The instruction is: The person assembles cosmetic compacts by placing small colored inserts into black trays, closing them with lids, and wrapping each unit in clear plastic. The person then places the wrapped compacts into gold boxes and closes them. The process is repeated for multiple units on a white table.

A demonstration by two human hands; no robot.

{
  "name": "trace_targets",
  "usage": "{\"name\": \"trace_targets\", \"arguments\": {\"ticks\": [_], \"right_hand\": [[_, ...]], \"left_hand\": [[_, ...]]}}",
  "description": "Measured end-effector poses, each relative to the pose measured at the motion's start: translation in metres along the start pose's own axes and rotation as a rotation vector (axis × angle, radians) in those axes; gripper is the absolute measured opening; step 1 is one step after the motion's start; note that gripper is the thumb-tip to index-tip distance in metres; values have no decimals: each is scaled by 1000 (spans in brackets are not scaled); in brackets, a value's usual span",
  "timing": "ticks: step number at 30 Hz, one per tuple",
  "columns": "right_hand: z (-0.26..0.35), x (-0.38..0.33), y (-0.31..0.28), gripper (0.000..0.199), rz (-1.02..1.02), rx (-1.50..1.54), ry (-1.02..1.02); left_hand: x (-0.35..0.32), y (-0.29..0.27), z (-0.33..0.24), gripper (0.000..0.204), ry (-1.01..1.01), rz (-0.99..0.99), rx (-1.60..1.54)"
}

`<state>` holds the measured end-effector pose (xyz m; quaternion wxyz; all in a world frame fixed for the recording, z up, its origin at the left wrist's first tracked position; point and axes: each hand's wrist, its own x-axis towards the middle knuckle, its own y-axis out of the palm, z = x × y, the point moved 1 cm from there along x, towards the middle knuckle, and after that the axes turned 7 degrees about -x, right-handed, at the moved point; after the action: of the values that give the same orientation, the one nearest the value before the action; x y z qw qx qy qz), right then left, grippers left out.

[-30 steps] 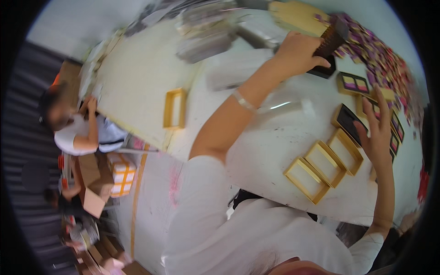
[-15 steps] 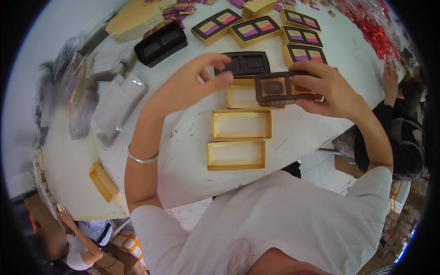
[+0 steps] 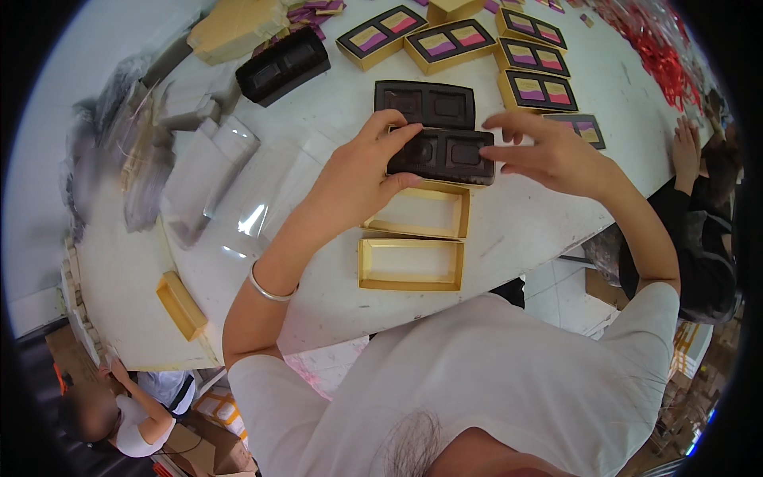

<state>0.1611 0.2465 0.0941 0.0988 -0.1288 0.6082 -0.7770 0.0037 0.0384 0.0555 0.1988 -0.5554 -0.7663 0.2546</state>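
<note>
My left hand (image 3: 356, 176) grips the left end of a black plastic tray insert (image 3: 445, 153) with two square recesses, thumb on the near side and fingers on the far side. The insert covers a gold box, so how deep it sits cannot be told. At its right end is my right hand (image 3: 556, 155), fingers apart, a fingertip at the insert's edge. Just beyond lies another black insert (image 3: 425, 103). Toward me are two bare gold box trays, one (image 3: 425, 213) partly under my left hand and a nearer one (image 3: 411, 265).
Several gold boxes with purple and pink packets (image 3: 455, 44) stand at the far side. Stacked black inserts (image 3: 283, 67) and clear plastic sleeves (image 3: 208, 179) lie left. A lone gold box (image 3: 181, 306) sits far left. Red shredded filler (image 3: 664, 67) is at right; co-workers sit both sides.
The black insert has moved left and down over the gold box. My left hand has come to its left end and taken hold; my right hand has loosened its grip.
</note>
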Motion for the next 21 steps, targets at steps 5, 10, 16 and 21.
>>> {"name": "trace_targets", "arguments": {"ticks": [5,10,16,21], "right_hand": [[-1,3,24,18,-121,-487,-419],[-4,3,23,20,-11,110,-80],[-14,11,14,21,-71,-441,-433],[-18,29,7,14,14,-620,-676]], "left_hand": [[6,-4,4,58,3,22,-69],[6,-4,6,56,30,33,-64],[8,-7,6,55,41,74,-13],[6,-8,6,54,60,86,-4]]}}
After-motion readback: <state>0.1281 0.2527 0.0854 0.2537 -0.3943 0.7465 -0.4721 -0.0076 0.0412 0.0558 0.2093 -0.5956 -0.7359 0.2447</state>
